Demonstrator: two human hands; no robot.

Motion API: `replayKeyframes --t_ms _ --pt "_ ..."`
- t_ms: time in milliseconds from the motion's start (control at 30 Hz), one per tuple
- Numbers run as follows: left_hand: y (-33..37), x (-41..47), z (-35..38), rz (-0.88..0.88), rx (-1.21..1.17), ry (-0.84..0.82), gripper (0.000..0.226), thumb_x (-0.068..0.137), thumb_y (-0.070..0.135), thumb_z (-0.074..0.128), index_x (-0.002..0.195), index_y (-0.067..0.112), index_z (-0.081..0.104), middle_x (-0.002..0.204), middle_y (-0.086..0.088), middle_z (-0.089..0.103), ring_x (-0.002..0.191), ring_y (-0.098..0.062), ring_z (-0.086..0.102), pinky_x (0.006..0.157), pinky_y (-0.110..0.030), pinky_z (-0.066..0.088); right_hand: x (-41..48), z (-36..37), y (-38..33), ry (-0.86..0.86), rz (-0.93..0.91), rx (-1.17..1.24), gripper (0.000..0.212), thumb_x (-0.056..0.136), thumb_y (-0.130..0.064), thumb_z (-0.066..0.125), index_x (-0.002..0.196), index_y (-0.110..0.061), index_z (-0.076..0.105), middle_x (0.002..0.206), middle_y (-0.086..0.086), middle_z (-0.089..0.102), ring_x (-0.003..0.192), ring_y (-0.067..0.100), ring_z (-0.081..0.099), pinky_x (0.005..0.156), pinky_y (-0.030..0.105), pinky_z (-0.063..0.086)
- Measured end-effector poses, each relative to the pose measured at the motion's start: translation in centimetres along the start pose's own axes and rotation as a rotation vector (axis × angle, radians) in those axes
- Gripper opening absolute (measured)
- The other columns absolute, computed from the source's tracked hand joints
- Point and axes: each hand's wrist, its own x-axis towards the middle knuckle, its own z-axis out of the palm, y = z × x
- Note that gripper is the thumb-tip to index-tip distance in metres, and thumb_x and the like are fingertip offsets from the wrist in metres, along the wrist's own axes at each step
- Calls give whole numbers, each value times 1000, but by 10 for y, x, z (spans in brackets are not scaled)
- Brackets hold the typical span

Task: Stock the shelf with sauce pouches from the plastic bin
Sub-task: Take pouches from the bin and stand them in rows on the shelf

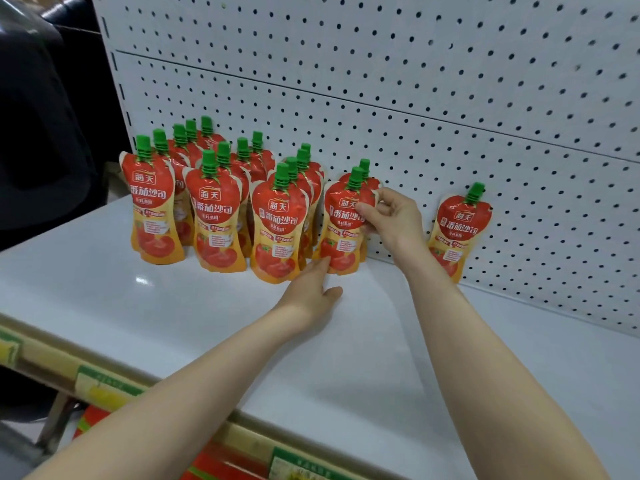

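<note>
Right hand (391,216) pinched the shoulder of a red-and-orange soft plastic sauce pouch with green cap (341,226), left hand (311,289) straight-fingered touching its base, pouch upright on white shelf (156,306), cap up, long axis vertical; probably light, floppy, slick, best gripped near the cap.

Red-and-orange sauce pouches (343,223) with green caps (355,177); white black-dotted pegboard (415,81)

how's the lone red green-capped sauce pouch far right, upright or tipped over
Upright: the lone red pouch stands on its base, green cap up, leaning on the white pegboard.
</note>
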Motion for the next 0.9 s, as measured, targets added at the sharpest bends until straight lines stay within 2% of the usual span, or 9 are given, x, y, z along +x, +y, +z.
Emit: replayKeyframes --t_ms 133,300,400,533,633,733,833,900 --pt "-1 2 2 28 -5 29 66 97 23 53 153 16 18 160 -2 19 145 -23 26 116 -42 30 5 0 5 0 -23 -10 10 92 -7 66 87 -16 64 85 0 73 65 5 69 57 19 55" --pt "-4 1 2 39 -19 28 67 96 23 55 153 17 19 160 -1 17 145 -23 26 116 -42 31 6 0 9 -8 -29 -38 6 93 -12 66 94 -17 63 92 0 74 75 4 72 59 18 55" --pt "-2 0 0 27 -46 27 67 96 22 55 153 17 19 160 0 18 142 -22 32 114 -39 35 5 -1 10 16 -56 -98 6 93 -15 66 93 -19 63 88 -3 75 74 3 72 58 18 55" --pt "-2 -1 0 33 -82 25 66 96 22 55 152 17 20 159 1 20 141 -22 34 114 -37 35 1 -1 9 54 -88 -221 10 91 -23 69 87 -30 63 83 0 76 76 11 73 72 36 61" --pt "-4 -2 -1 34 -85 20 63 97 22 53 152 18 22 159 0 23 142 -22 33 115 -41 33 -7 2 5 94 -78 -317 13 88 -32 68 100 -32 63 82 0 76 79 13 73 78 45 60" --pt "-7 -10 -6 41 -132 2 56 98 24 50 150 26 30 155 1 32 141 -21 34 112 -39 35 -28 3 -4 183 -48 -439 31 89 -37 65 118 -26 61 92 -4 74 85 11 70 82 44 58" --pt "-8 -26 -17 123 -197 -27 48 96 23 54 142 25 43 144 0 47 132 -18 45 97 -27 38 -65 1 -12 257 4 -669 32 95 -33 60 125 -24 59 104 -3 70 90 12 65 83 35 53" --pt "-6 -38 -26 207 -197 -50 43 94 20 56 137 20 49 136 -3 55 125 -18 51 96 -26 40 -100 -2 -16 301 21 -785 32 95 -29 59 126 -22 59 106 -3 70 93 16 66 85 33 51"
